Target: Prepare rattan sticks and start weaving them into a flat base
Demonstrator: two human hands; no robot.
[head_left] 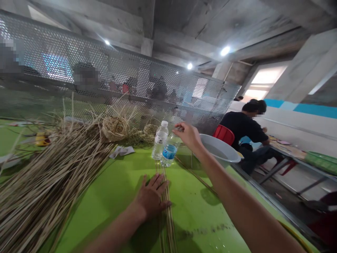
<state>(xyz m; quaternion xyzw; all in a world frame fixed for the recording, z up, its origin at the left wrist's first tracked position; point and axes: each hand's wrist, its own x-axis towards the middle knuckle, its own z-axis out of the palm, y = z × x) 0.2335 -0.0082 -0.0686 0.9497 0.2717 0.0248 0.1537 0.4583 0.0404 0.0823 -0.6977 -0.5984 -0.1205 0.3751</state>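
Note:
My left hand [151, 196] lies flat with fingers spread on a thin bundle of straw strips [168, 214] laid on the green table [110, 189]. My right hand [188, 135] reaches forward and grips the top of a clear water bottle with a blue label [169, 151], which is tilted. A second bottle with a white cap [160, 140] stands upright just left of it, untouched.
A big heap of dry straw [44, 175] fills the left of the table, with small woven baskets [116, 128] and crumpled paper [121, 151] behind it. A grey basin [219, 149] sits at the right edge. A perforated metal screen [105, 80] backs the table. A seated person [244, 131] works at right.

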